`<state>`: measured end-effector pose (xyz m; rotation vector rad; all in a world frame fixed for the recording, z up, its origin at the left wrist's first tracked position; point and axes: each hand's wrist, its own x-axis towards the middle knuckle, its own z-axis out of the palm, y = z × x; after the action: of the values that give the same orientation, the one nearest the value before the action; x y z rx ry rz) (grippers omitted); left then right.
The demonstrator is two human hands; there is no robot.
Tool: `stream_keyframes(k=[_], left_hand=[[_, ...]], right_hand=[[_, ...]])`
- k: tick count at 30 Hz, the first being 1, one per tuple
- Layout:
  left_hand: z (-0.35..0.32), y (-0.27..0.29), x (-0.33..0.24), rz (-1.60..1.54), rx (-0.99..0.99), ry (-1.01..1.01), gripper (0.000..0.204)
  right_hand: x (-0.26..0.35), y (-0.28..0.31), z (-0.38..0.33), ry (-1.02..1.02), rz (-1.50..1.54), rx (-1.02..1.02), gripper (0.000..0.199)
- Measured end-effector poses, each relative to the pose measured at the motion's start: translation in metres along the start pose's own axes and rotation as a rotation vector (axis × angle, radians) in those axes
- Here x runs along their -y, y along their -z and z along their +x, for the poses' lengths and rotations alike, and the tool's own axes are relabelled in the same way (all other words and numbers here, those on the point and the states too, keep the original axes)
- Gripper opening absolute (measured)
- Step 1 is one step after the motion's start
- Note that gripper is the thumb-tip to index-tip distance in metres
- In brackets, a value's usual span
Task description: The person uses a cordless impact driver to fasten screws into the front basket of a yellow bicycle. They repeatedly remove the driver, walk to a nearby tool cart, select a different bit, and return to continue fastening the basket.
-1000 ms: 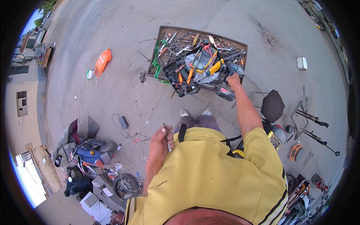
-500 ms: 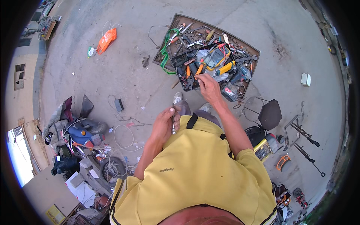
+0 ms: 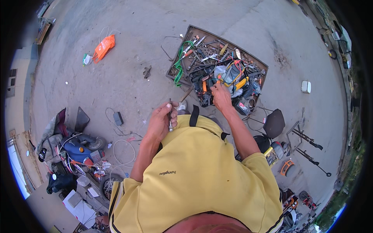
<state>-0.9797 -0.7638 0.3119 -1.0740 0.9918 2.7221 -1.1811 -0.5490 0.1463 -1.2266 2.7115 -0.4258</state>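
Metal rod (image 3: 170,125): outside the tray (image 3: 229,46), on the wearer's side of its near left corner; upper end slim, lower end thicker.
Left hand (image 3: 160,119): closed round the rod, thumb along its upper part; off the same corner of the tray.
Right hand (image 3: 221,97): over the near side of the tray, fingers bent at the black case (image 3: 193,84); whether they grip anything cannot be told.
Orange handle (image 3: 204,86): in the case at the tray's near side, left of the right hand.
Green strap (image 3: 178,69): across the tray's left end.
Handling of rod: judged stiff, sturdy and rather heavy for its size, probably slippery if oiled.
Best hold: mid-shank, thumb opposing fingers; the thicker end likely weighs it downward.
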Motion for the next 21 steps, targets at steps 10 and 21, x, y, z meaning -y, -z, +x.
stream_keyframes(k=[10,21], left_hand=[[0.029,0.031,-0.046,0.088,0.051,0.152,0.025],[0.141,0.062,-0.020,0.556,0.038,0.247,0.030]], right_hand=[[0.027,-0.028,-0.015,-0.082,-0.153,0.100,0.018],[0.058,-0.040,-0.065,-0.626,0.398,-0.421,0.049]])
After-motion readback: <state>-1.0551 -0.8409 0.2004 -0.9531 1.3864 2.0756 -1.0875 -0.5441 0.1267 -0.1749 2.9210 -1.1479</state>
